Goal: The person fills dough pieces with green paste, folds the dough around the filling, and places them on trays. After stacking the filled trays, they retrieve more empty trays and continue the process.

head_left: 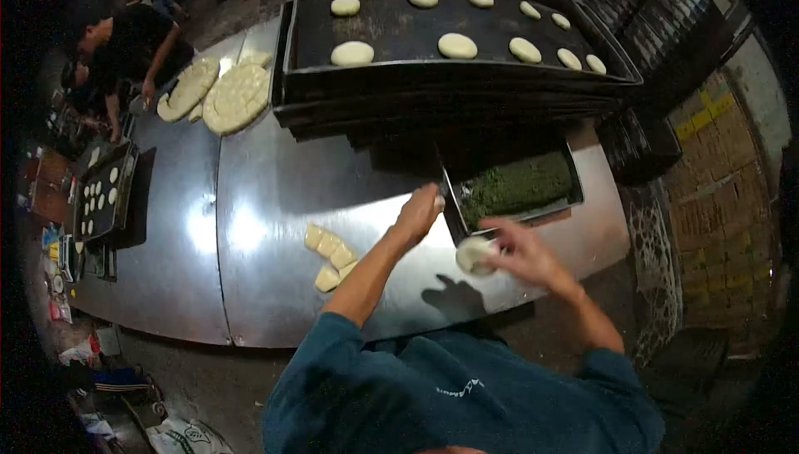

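My right hand (530, 256), smeared a little by motion, grips a flat pale dough round (474, 256) by its edge, over the table's near right side. My left hand (419, 214) is closed beside the left wall of a metal pan (456, 208); what its fingers hold is too small and dark to make out. A mound of green crumbly filling (520, 183) lies in that pan. Left of my left forearm, several cut dough pieces (331, 254) rest on the shiny metal table (291, 292).
Stacked dark baking trays (454, 79) stand at the back, dough rounds on the top one. Large dough slabs (237, 98) lie at the back left. Another tray of rounds (104, 192) is far left, near a person (137, 46). Cartons (720, 204) are stacked right.
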A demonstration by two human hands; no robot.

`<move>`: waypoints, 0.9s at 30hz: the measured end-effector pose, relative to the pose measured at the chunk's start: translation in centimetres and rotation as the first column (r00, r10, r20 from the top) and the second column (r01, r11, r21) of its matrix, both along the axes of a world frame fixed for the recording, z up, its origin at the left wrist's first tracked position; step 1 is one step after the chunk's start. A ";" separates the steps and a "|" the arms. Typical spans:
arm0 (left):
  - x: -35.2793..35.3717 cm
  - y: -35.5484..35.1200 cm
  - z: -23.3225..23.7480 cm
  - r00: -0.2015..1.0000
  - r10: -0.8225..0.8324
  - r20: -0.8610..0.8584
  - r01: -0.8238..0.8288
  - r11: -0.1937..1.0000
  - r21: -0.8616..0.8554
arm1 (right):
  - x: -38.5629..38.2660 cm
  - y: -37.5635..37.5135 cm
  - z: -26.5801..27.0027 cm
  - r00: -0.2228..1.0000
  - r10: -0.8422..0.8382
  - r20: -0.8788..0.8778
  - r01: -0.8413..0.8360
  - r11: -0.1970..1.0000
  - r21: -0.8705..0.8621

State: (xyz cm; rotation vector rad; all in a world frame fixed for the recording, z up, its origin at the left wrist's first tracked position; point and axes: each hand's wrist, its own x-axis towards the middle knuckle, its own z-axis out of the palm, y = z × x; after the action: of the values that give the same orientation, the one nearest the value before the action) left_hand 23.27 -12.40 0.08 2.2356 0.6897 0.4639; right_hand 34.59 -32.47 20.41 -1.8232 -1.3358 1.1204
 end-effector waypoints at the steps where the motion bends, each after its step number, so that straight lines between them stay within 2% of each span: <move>1: -0.2 -0.5 0.1 1.000 -0.010 -0.005 0.010 1.000 0.008 | 2.2 2.5 1.2 0.999 0.044 0.018 -0.047 0.972 0.230; 3: -1.4 -1.0 2.0 0.998 -0.052 -0.037 0.055 0.995 0.079 | 5.0 8.8 6.6 0.997 0.066 -0.034 -0.044 0.900 0.433; 4: -1.7 -0.7 1.9 0.979 -0.101 -0.177 0.094 0.994 -0.050 | 6.6 12.8 7.9 0.994 0.094 -0.050 -0.048 0.810 0.585; 5: -2.2 -1.3 1.8 0.983 -0.110 -0.146 0.132 0.980 0.152 | 7.7 16.0 10.8 0.992 0.031 0.121 -0.094 0.819 0.566; 6: -2.9 -2.0 1.8 0.985 -0.122 -0.121 0.158 0.923 0.351 | 8.1 19.3 12.2 0.995 0.049 0.092 -0.097 0.754 0.650; 7: -3.4 -3.0 4.9 0.932 -0.019 -0.361 0.128 0.951 0.281 | 9.7 23.3 12.5 0.966 -0.075 0.247 -0.116 0.729 0.675; 8: -3.7 -3.3 2.2 0.974 0.072 -0.217 -0.001 0.950 0.313 | 9.8 26.4 12.6 0.972 -0.107 0.211 -0.091 0.655 0.750; 9: -4.0 -4.0 2.0 0.982 0.169 -0.080 -0.154 0.974 0.165 | 9.9 29.4 12.2 0.904 -0.263 0.338 -0.119 0.603 0.788; 10: -4.2 -4.4 2.2 0.958 0.281 0.047 -0.282 0.960 -0.003 | 9.6 31.7 10.9 0.887 -0.291 0.359 -0.101 0.637 0.765; 11: -5.0 -4.7 2.6 0.936 0.349 0.047 -0.331 0.917 -0.220 | 9.0 33.5 10.4 0.794 -0.246 0.556 -0.164 0.794 0.586; 12: -5.8 -4.9 3.8 0.932 0.360 0.050 -0.342 0.915 -0.215 | 8.5 34.8 9.9 0.673 -0.157 0.722 -0.185 0.910 0.370; 13: -6.8 -5.3 5.3 0.876 0.476 0.075 -0.337 0.717 -0.610 | 8.8 35.7 8.1 0.633 -0.047 0.773 -0.334 0.884 0.327; 14: -7.8 -5.4 6.2 0.810 0.585 0.046 -0.232 0.392 -0.890 | 8.8 36.1 7.1 0.575 0.058 0.816 -0.474 0.837 0.274; 15: -8.8 -5.3 6.3 0.777 0.622 0.098 -0.213 0.405 -0.889 | 8.4 37.8 7.1 0.538 0.105 0.836 -0.366 0.923 0.120; 16: -9.8 -5.1 6.2 0.775 0.624 0.105 -0.254 0.458 -0.852 | 7.0 36.3 7.4 0.566 -0.034 0.823 -0.292 0.926 0.239; 17: -10.5 -5.0 8.0 0.762 0.638 0.112 -0.267 0.466 -0.843 | 4.9 33.2 8.3 0.671 -0.183 0.719 -0.379 0.748 0.544; 18: -11.0 -4.9 9.7 0.748 0.655 0.108 -0.284 0.463 -0.840 | 2.5 29.3 9.0 0.785 -0.269 0.559 -0.390 0.486 0.782; 20: -11.6 -3.8 9.0 0.667 0.664 0.340 -0.145 0.562 -0.814 | -1.7 21.3 9.2 0.866 -0.118 0.487 -0.326 0.604 0.727; 22: -11.1 -4.4 13.0 0.531 0.688 0.494 0.032 0.567 -0.823 | -4.0 16.2 5.2 0.818 0.035 0.574 -0.427 0.707 0.564; 24: -10.6 -4.1 14.7 0.478 0.695 0.537 0.178 0.522 -0.834 | -6.0 12.7 2.2 0.784 0.136 0.606 -0.448 0.800 0.400; 25: -9.8 -4.0 14.4 0.455 0.697 0.554 0.059 0.597 -0.800 | -7.2 11.6 0.4 0.895 0.035 0.445 -0.289 0.805 0.518; 26: -9.5 -4.3 14.5 0.477 0.688 0.547 0.084 0.584 -0.807 | -8.6 10.5 -1.2 0.962 -0.073 0.263 -0.106 0.790 0.604; 27: -9.2 -4.9 14.8 0.534 0.669 0.517 -0.227 0.702 -0.675 | -10.6 9.3 -2.3 0.972 -0.209 0.112 0.088 0.756 0.648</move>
State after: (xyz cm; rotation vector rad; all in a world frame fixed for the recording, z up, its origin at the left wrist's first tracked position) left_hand 14.05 -17.31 14.90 1.1036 0.8330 1.2124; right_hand 24.00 -23.14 18.11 -1.4860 -1.4149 0.3322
